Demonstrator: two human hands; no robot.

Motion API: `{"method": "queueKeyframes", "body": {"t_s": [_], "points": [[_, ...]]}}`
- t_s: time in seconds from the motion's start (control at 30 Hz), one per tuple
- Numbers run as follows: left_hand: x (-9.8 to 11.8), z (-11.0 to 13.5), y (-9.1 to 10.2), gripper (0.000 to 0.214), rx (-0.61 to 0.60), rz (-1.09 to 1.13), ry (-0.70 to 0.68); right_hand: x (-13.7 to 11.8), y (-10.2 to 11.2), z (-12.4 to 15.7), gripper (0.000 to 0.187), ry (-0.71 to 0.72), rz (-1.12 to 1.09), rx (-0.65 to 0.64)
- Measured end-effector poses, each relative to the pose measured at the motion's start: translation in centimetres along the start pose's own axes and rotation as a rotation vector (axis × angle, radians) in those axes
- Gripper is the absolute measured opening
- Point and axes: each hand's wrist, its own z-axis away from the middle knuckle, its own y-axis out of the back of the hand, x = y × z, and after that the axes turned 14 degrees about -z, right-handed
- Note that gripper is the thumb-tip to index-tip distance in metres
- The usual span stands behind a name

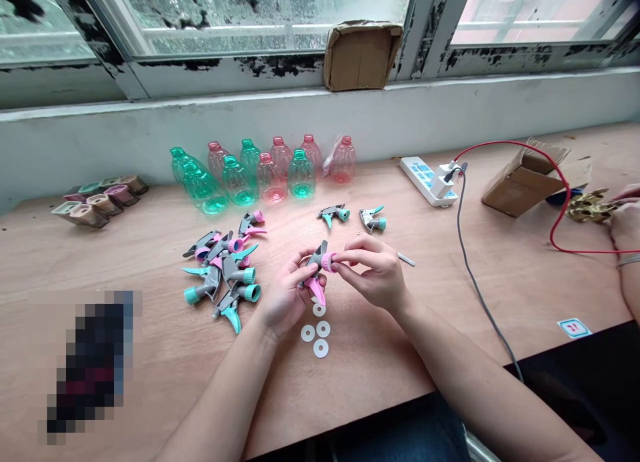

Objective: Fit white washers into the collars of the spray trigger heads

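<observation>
My left hand (pixel 286 301) is wrapped round a grey spray trigger head (pixel 315 290) with a pink lever and pink collar. At the collar's mouth, my right hand (pixel 374 272) has its thumb and fingers pinched together; whatever is between them is hidden. Several flat white washers (pixel 321 348) lie on the table just below my hands. To the left is a pile of grey trigger heads (pixel 230 269) with pink or teal parts. Beyond my hands lie two more, a teal and grey trigger head (pixel 333 214) and a paler one (pixel 373 219).
Green bottles (pixel 240 182) and pink bottles (pixel 273 182) stand along the wall. A power strip (pixel 423 175), grey cable (pixel 467 262), red cord (pixel 557 172) and cardboard box (pixel 520 179) are rightward. Another person's hand (pixel 627 219) is by gold-coloured items. A blurred dark object (pixel 95 362) lies lower left.
</observation>
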Motion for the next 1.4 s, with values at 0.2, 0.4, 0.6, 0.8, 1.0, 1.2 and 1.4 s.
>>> {"method": "queueKeyframes", "body": {"t_s": [0.2,0.4,0.6,0.8,1.0,1.2,1.4], "points": [[0.31,0.21,-0.51,0.036,0.083,-0.087,-0.042,0.11,-0.08,0.16,0.012,0.005,0.055,-0.02],[0.3,0.25,-0.73,0.035,0.129,-0.128,-0.09,0.25,-0.28,0.31,0.011,-0.002,0.078,-0.014],[0.15,0.12,-0.81,0.036,0.132,-0.129,-0.104,0.42,-0.38,0.41,0.01,-0.018,0.09,-0.011],[0.1,0.1,-0.79,0.038,0.132,-0.115,-0.107,0.38,-0.47,0.34,0.01,-0.025,0.085,-0.006],[0.0,0.11,-0.66,0.037,0.13,-0.136,-0.11,0.3,-0.57,0.32,0.013,-0.046,0.084,0.001],[-0.08,0.12,-0.61,0.037,0.124,-0.188,-0.129,0.41,-0.73,0.32,0.011,-0.014,0.109,0.014],[0.16,-0.03,-0.51,0.036,0.138,-0.116,-0.125,0.46,-0.15,0.44,0.016,-0.05,0.002,0.006]]}}
